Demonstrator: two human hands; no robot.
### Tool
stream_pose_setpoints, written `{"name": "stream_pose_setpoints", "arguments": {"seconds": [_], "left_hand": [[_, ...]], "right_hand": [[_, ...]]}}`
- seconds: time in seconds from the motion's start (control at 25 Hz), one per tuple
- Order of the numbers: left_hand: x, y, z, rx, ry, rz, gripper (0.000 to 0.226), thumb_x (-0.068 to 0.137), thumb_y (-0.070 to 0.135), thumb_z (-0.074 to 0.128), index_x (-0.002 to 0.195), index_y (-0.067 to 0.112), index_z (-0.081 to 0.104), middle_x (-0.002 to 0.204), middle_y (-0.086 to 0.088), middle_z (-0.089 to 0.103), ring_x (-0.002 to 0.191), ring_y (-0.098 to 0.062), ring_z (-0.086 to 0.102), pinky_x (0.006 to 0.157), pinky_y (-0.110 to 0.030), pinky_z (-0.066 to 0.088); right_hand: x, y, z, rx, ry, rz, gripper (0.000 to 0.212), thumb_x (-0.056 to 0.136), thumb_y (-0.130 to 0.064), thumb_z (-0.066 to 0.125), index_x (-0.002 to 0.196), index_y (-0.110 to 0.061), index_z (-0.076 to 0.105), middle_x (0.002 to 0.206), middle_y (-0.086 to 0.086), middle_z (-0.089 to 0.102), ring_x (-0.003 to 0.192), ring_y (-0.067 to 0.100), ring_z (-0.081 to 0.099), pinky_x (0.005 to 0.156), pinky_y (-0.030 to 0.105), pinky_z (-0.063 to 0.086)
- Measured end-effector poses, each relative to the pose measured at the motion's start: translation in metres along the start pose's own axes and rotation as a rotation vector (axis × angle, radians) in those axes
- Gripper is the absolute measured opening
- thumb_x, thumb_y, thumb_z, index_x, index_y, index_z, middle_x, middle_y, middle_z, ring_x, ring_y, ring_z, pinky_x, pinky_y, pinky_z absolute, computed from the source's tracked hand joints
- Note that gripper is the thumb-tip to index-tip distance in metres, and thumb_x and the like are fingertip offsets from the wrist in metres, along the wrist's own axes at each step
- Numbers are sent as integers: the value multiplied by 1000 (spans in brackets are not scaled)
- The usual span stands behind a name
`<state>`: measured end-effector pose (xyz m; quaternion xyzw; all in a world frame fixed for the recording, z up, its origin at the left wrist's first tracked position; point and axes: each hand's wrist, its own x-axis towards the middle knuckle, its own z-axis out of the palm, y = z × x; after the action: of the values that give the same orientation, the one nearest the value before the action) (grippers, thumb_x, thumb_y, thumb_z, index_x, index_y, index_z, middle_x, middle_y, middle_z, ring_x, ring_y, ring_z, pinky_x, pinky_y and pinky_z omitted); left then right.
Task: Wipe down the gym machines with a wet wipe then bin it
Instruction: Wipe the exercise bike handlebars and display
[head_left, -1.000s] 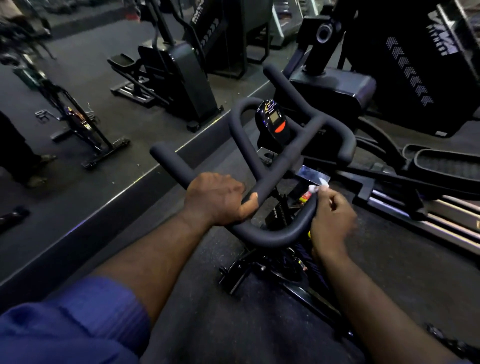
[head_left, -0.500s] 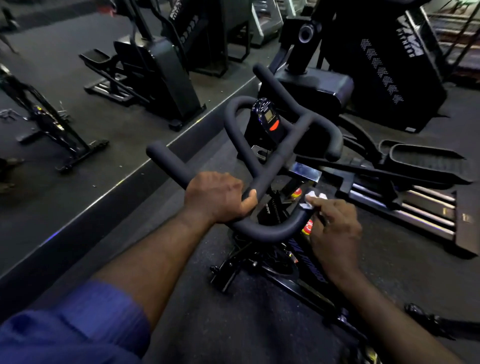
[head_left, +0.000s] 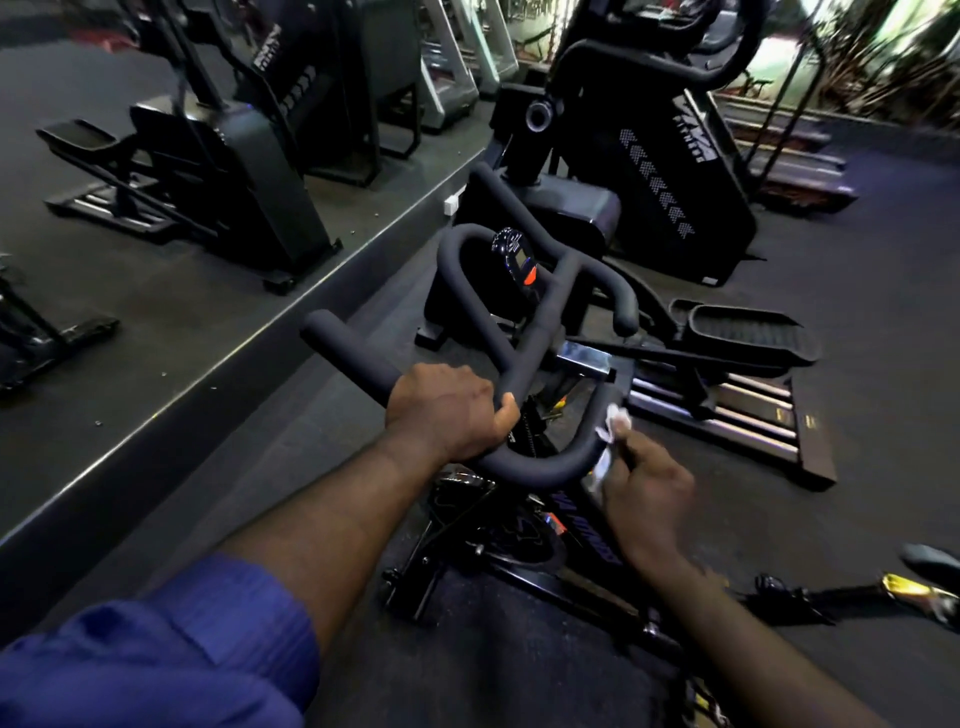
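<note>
Just behind handlebar (head_left: 540, 322), perhaps an elliptical (head_left: 675, 208).

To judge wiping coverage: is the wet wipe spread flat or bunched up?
Bunched up: the wet wipe shows crumpled white folds against the handlebar.

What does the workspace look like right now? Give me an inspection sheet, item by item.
Surface: dark rubber floor, bare around the bike.
Job's things: spin bike handlebar; white wet wipe pressed against its right bend; no bin in view.
Clutter: nothing seen.
Hands: left hand grips the handlebar near its middle; right hand holds the wet wipe on the bar.
Cables: nothing seen.
Surroundings: bike console ahead of the handlebar; elliptical trainer just beyond; treadmill farther back.
</note>
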<state>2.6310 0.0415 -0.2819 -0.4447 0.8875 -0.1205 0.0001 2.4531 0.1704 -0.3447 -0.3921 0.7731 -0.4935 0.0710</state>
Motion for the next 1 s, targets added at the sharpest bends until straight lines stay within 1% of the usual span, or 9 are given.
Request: {"name": "stream_pose_setpoints", "arguments": {"seconds": [0.08, 0.16, 0.24, 0.36, 0.52, 0.72, 0.8, 0.88, 1.0], "left_hand": [[1, 0, 2, -9, 3, 4, 64, 101, 59, 30, 103, 15, 77, 101, -8, 75, 93, -32, 72, 68, -36, 39], [5, 0, 2, -19, 5, 8, 64, 100, 59, 30, 102, 15, 77, 100, -8, 75, 92, -32, 72, 68, -35, 39], [5, -2, 4, -15, -15, 7, 65, 100, 59, 30, 100, 14, 76, 99, -8, 75, 92, -31, 72, 68, -35, 39], [6, -2, 4, 19, -48, 28, 67, 102, 60, 25, 97, 16, 75, 98, -7, 75, 93, -31, 72, 69, -36, 40], [7, 3, 4, 78, -87, 14, 70, 102, 63, 22, 96, 16, 73, 99, -6, 75, 93, -31, 72, 63, -34, 37], [11, -31, -17, 236, -164, 58, 63, 103, 60, 29, 97, 14, 72, 99, -10, 74, 90, -35, 73, 65, -33, 37], [14, -64, -32, 312, -203, 2, 58, 102, 56, 33, 96, 15, 72, 100, -10, 74, 89, -35, 72, 64, -32, 37], [25, -97, -43, 346, -212, -75, 51, 100, 53, 37, 98, 16, 72, 102, -10, 74, 90, -35, 73, 63, -31, 40], [47, -128, -51, 309, -233, -150, 44, 97, 52, 41, 102, 19, 70, 105, -9, 72, 93, -34, 71, 64, -32, 41]], "right_hand": [[-20, -5, -8, -24, -43, -2, 12, 96, -9, 71, 98, -9, 83, 72, 5, 74, 59, -9, 56, 58, 4, 35], [3, -4, -17, -15, 27, -43, 17, 92, -8, 74, 104, -16, 83, 85, -4, 80, 74, -11, 62, 66, -1, 37], [47, 0, -13, -52, 61, -90, 26, 89, -5, 71, 108, -19, 82, 97, -4, 77, 91, 7, 68, 75, 3, 38], [68, 2, 3, -215, -183, -372, 34, 76, 6, 72, 98, -17, 83, 94, 2, 75, 93, 28, 67, 81, 12, 35], [79, -17, 20, 21, -479, -615, 43, 73, 11, 78, 99, -22, 84, 97, -12, 75, 94, 10, 69, 88, 13, 46], [137, -85, 80, 218, -382, -819, 25, 91, -11, 67, 111, -15, 80, 111, 2, 72, 103, 18, 65, 92, 25, 49], [144, -112, 107, 118, -453, -915, 36, 89, -11, 54, 119, -10, 74, 118, 9, 68, 108, 26, 62, 95, 30, 47], [136, -109, 116, -41, -527, -918, 47, 83, 4, 57, 127, -9, 67, 115, 12, 62, 101, 33, 60, 91, 33, 45], [132, -81, 95, -64, -574, -830, 65, 72, 11, 61, 131, -16, 63, 103, -1, 51, 90, 24, 57, 77, 25, 41]]}}
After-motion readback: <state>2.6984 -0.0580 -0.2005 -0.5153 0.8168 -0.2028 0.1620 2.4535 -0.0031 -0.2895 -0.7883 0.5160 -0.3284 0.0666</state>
